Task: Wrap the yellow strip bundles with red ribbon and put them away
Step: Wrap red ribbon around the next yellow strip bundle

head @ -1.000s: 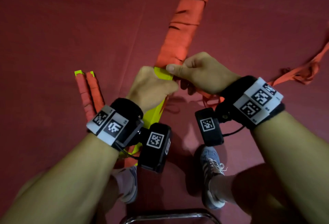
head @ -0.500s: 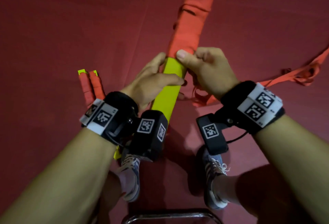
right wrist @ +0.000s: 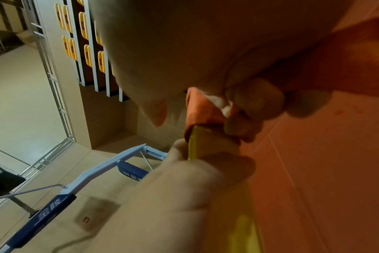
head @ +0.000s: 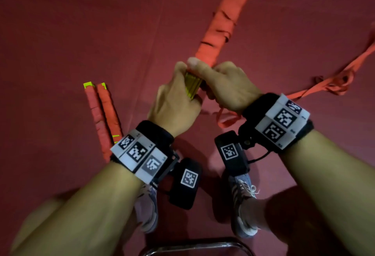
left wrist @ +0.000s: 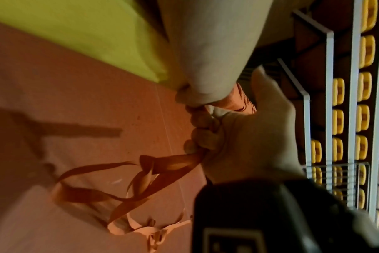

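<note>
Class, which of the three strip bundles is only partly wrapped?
The long bundle held by left hand and right hand: bare yellow stretch. The floor pair shows yellow only at tips.

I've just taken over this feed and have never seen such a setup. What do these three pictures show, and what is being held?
There is no machine here, only a person's two bare hands, each with a black wrist camera strapped on. One picture looks down from a head camera; the other two look along each hand. The left hand grips a long yellow strip bundle, whose far part is already wound in red. The right hand pinches the red ribbon against it, and the slack trails over the red floor. Two wrapped bundles lie on the left.
</note>
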The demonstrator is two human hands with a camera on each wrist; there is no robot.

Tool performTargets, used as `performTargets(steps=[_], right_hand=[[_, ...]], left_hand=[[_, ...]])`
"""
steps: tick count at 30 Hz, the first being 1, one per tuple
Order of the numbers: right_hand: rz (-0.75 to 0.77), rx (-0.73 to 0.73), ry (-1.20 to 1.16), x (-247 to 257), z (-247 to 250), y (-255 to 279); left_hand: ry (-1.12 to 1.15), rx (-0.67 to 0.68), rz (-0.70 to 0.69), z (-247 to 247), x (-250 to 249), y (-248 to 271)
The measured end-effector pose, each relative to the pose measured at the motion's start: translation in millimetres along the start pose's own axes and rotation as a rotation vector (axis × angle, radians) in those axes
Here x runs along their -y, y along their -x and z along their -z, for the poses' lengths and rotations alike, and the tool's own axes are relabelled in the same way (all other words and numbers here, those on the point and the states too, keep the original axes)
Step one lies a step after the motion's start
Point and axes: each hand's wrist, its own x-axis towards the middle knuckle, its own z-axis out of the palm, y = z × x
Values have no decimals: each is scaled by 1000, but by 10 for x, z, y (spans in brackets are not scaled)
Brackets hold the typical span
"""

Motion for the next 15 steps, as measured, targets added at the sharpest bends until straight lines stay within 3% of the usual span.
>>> performTargets(steps=[2, 6, 12, 15], right_hand=[[-43, -59, 43, -2, -25, 5], [-105, -74, -128, -39, -13, -4], [-113, -105, -324, -3, 19, -42], [-53, -58, -382, -26, 23, -62]], left_hand=[[-11, 28, -39, -28, 2, 10], [122, 21, -111, 13, -28, 18], [493, 24, -27, -2, -23, -97], [686, 55, 167, 28, -25, -172]])
